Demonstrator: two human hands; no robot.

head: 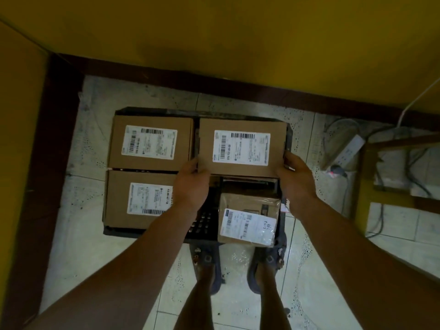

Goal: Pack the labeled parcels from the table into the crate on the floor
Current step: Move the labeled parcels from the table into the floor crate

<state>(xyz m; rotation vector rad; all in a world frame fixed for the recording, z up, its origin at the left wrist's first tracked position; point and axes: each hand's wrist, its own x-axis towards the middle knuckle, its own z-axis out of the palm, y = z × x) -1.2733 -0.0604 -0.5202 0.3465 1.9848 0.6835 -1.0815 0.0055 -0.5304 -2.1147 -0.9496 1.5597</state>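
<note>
Hovering over the far-right gap of the crate point(154, 111), the parcel point(241, 148) is gripped at its near corners by the left hand point(191, 184) and right hand point(297, 179), kept level, presumably to be seated beside the far-left box point(151, 142).

We are seeing a yellow wall point(214, 32) running across the top, with a dark brown baseboard point(238, 85) meeting a speckled tiled floor point(78, 186). At right a white power strip point(348, 150) is lying on the tiles, a plug point(338, 171) sitting at its near end. A white cable point(414, 101) is climbing the wall. Dark cables point(414, 167) are trailing behind a wooden frame point(402, 140).
</note>
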